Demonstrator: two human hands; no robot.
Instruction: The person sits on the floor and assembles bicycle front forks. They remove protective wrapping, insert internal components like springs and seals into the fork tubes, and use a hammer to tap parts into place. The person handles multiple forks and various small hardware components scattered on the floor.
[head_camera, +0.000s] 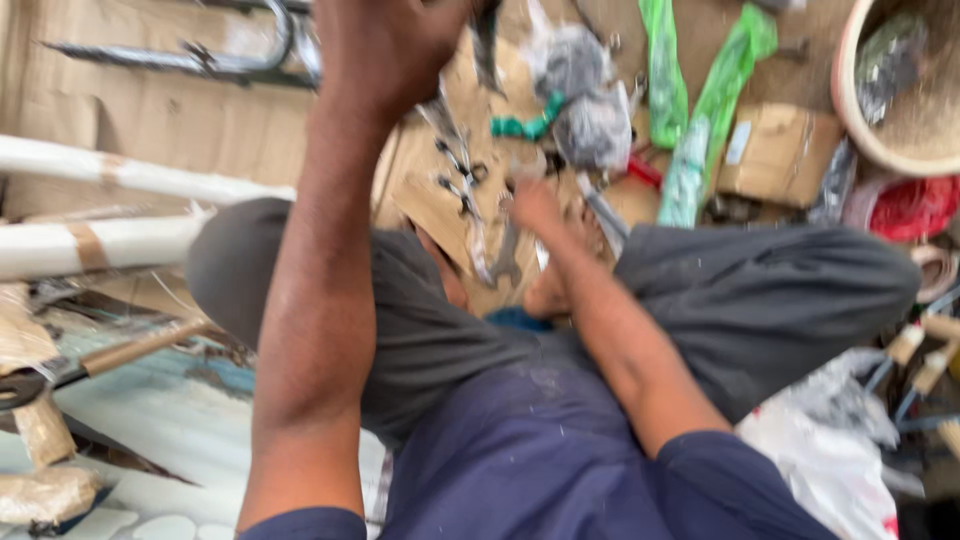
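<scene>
Dark blue cloth of the person's shirt (540, 470) filled the bottom of the view, with grey trousers (760, 300) over crossed legs. The left hand (385, 50) was raised high at the top edge. It looked closed around something dark and thin, but the picture was too blurry to tell what. The right hand (535, 205) reached down to the cardboard sheet (430, 200) on the floor, right by a bunch of metal spanners (470, 190). I could not tell if its fingers were shut or loose.

Sharp metal tools lay close to the bare legs, so a dropped tool could hurt. The small parts could also get lost in the mess.

A round pale basin (880, 140) sat at the top right with grey scraps inside. Green plastic bags (700, 100) lay nearby; I could not see what they held.
</scene>
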